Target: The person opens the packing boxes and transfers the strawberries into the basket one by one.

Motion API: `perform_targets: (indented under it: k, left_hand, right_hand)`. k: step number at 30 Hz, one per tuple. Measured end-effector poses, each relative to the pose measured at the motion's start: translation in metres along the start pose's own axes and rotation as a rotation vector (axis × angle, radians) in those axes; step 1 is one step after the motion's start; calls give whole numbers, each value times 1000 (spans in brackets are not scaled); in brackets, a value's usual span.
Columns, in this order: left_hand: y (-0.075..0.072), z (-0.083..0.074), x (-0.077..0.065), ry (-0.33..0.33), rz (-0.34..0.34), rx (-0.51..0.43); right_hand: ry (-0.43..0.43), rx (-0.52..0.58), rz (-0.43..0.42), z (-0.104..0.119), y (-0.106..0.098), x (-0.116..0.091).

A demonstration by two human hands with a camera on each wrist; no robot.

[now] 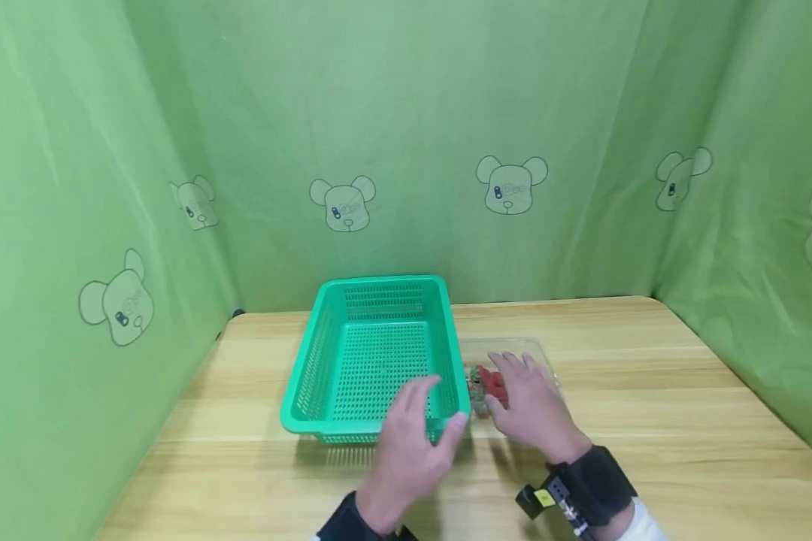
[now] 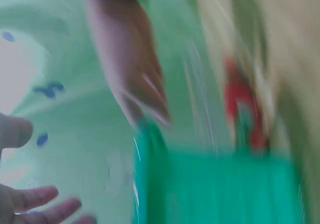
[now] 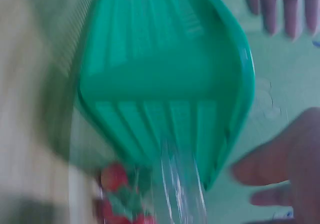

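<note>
Head view: your L hand point(image 1: 409, 443) is at the near R corner of the green basket point(image 1: 382, 357), thumb spread well away from loosely bent fingers, nothing in its hold; rim contact, can't tell. Your R hand point(image 1: 531, 402) is over the clear tray point(image 1: 474, 351), just R of the basket, fingers lightly bent, thumb apart, no grip visible. Red fruit point(image 1: 491, 382) w/ green leaves, prob. strawberries, is in the tray, partly behind that hand. Best approach, I'd say: fingertips only, light pressure, pinch nr the leafy end so the flesh doesn't bruise; use your L hand to steady the tray or basket, b/c both look light & prob. slide easily. Writing: curtain point(image 1: 413, 113) has bear-head prints w/ tiny lettering, too faint to read; yellow label point(image 1: 545, 497) on your R wrist gear, text illegible

L wrist view: v. blurry. L fingers spread at the edge of view, holding nothing; R hand nr the basket rim, touching or not can't tell. Fruit shows as a red smear beyond the basket. No legible brand

R wrist view: also blurred. R thumb & fingers apart, nothing btwn them; L fingertips at top, straight, holding nothing. Fruit lies low in view, beside the basket; mind the tray's thin wall when reaching in. No readable text
</note>
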State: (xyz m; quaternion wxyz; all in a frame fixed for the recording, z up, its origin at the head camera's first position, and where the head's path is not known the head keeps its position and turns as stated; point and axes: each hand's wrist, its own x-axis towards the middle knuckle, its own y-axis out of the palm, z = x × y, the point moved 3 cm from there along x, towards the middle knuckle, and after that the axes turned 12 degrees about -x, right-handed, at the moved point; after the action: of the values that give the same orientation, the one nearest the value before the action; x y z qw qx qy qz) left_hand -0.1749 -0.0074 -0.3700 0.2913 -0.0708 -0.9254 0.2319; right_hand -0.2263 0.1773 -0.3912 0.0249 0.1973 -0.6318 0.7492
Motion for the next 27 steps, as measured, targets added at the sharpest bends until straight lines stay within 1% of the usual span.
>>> perform_targets:
  k: [1,3,5,6,8,10,11,12,13,16,18,20,22,24,27]
  left_hand:
    - [7,-5,-3,-39,43,-138]
    - [25,-11,-9,-169,130,-386]
    - [46,-10,-14,-333,187,-617]
    - [57,-7,-15,-421,195,-722]
    - [78,1,-14,-543,175,-889]
    - [97,13,-12,-668,114,-1019]
    - [105,20,-10,-716,80,-1068]
    - [113,26,-8,-761,44,-1104]
    - [120,32,-6,-789,15,-1121]
    - [134,47,2,-834,-46,-1126]
    - [141,53,7,-837,-71,-1113]
    - [145,57,11,-824,-84,-1096]
    - [149,61,14,-823,-102,-1113]
    - [153,64,17,-811,-106,-1132]
    - [156,67,20,-797,-136,-1134]
  right_hand:
    - [-5,8,17,-5,0,0]
    - [-25,13,49,-14,1,0]
    - [-64,7,55,-19,5,0]
    - [-84,1,49,-22,7,1]
    - [-123,-23,23,-25,11,3]
    - [-153,-41,-13,-27,14,5]
    - [-166,-48,-31,-28,15,6]
    - [-181,-56,-48,-29,16,8]
    - [-199,-65,-65,-30,16,9]
    - [-257,-115,-83,-31,17,12]
    - [-298,-181,-76,-32,18,12]
    - [-337,-244,-74,-31,18,13]
    - [-384,-302,-86,-28,18,14]
    - [-422,-346,-119,-26,19,15]
    - [-450,-385,-182,-25,22,15]
